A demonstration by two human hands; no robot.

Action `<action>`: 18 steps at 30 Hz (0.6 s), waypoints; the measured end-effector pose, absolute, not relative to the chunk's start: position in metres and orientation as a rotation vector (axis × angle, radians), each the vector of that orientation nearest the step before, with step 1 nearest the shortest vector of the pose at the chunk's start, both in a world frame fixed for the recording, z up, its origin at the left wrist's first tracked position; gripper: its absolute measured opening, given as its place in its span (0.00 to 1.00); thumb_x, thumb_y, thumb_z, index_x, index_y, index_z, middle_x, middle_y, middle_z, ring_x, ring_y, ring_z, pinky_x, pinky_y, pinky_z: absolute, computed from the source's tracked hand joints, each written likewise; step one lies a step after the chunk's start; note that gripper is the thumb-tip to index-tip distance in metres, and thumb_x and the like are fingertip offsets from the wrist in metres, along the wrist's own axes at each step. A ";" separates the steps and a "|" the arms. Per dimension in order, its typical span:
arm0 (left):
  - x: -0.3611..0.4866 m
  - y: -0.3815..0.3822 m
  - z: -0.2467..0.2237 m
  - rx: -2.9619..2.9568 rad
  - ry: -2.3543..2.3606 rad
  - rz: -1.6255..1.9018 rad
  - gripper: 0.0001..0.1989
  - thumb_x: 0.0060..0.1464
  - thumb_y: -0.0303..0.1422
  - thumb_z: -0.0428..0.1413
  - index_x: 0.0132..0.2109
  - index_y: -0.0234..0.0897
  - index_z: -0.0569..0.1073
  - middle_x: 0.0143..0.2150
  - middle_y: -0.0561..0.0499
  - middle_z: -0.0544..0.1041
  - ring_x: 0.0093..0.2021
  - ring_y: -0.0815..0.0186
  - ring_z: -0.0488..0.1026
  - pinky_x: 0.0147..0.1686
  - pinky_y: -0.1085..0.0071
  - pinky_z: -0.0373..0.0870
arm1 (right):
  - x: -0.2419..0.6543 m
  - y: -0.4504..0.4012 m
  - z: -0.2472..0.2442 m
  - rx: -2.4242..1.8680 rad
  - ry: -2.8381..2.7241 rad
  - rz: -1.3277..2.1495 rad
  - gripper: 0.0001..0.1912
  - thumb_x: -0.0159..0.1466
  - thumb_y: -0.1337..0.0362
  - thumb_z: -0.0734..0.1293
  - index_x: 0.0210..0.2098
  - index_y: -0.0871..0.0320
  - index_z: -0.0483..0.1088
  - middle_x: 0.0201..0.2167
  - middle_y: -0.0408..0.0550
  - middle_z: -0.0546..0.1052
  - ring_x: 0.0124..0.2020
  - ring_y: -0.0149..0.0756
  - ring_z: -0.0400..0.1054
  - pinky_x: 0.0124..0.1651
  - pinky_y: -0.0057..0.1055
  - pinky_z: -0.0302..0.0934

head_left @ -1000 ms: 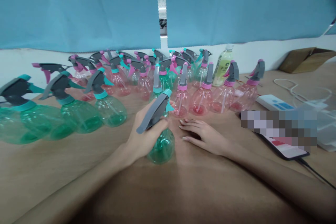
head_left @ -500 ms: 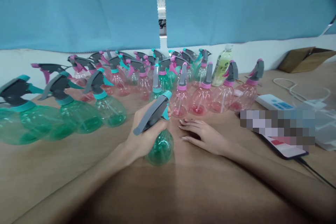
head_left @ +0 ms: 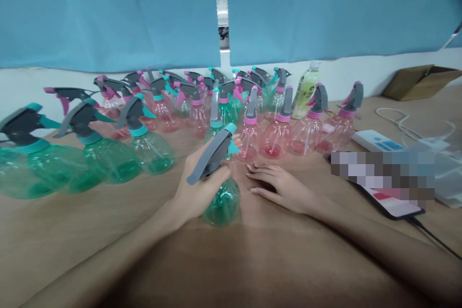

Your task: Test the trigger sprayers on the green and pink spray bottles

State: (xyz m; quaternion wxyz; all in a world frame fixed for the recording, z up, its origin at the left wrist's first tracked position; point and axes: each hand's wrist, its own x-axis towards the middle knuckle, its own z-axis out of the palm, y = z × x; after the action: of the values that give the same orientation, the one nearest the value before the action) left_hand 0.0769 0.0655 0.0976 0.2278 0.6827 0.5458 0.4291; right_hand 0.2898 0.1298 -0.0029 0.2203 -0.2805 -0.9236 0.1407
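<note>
My left hand [head_left: 200, 187] is wrapped round the neck of a green spray bottle [head_left: 223, 204] with a grey and teal head, in the middle of the table. The bottle stands nearly upright. Its teal trigger points right, near my fingers. My right hand [head_left: 283, 186] lies on the brown table [head_left: 252, 260] just right of this bottle, fingers spread, holding nothing. Right behind the held bottle is another green bottle [head_left: 215, 127], and a pink bottle [head_left: 247, 142] stands beyond my right fingertips.
Several green bottles [head_left: 153, 154] line the left side. Pink bottles [head_left: 276, 139] and mixed rows stand behind. A yellow-green drink bottle [head_left: 306, 89], a phone [head_left: 400, 204] with a cable, a white device [head_left: 377, 140], clear plastic and a brown box [head_left: 415, 84] are at right.
My left hand and the held green bottle have shifted very slightly right. The fingers near the trigger look a little more extended. My right hand has stayed in place.
</note>
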 end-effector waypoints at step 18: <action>0.078 0.065 0.099 1.806 1.414 1.196 0.15 0.50 0.27 0.52 0.45 0.43 0.73 0.36 0.53 0.76 0.32 0.64 0.71 0.38 0.67 0.69 | 0.290 0.130 -0.003 -0.772 -2.547 0.395 0.23 0.66 0.52 0.59 0.57 0.53 0.64 0.56 0.48 0.70 0.60 0.43 0.60 0.61 0.47 0.54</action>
State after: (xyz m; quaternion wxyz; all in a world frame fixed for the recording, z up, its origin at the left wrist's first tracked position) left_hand 0.0783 0.0654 0.0992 0.2737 0.6715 0.5257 0.4448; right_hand 0.2898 0.1296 -0.0030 0.2236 -0.2797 -0.9227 0.1430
